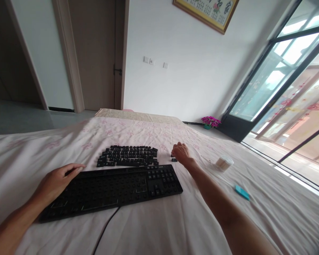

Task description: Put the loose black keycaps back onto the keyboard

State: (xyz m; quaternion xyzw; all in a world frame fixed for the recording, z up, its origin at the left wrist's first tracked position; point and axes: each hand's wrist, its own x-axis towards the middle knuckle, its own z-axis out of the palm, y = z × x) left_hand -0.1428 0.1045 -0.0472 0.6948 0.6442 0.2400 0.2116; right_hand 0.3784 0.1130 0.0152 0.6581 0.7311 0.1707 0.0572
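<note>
A black keyboard (108,187) lies tilted across the bedsheet. Its main section is bare of keycaps, while the number pad at its right end still carries keys. My left hand (60,179) is at the back left edge, thumb over the frame and fingers along the far side, closed on it. Behind the keyboard, loose black keycaps (130,155) are laid out in rows. To their right, my right hand (182,153) is closed with fingertips down on the sheet, beside a few keycaps (174,160). Whatever its fingers hold is hidden.
A clear tub of cotton swabs (224,163) stands on the sheet to the right, with a loose swab (206,159) beside it. Nearer lies a small blue object (241,192). The keyboard's cable (105,228) runs toward me. Pink flowers (211,121) stand beyond the bed.
</note>
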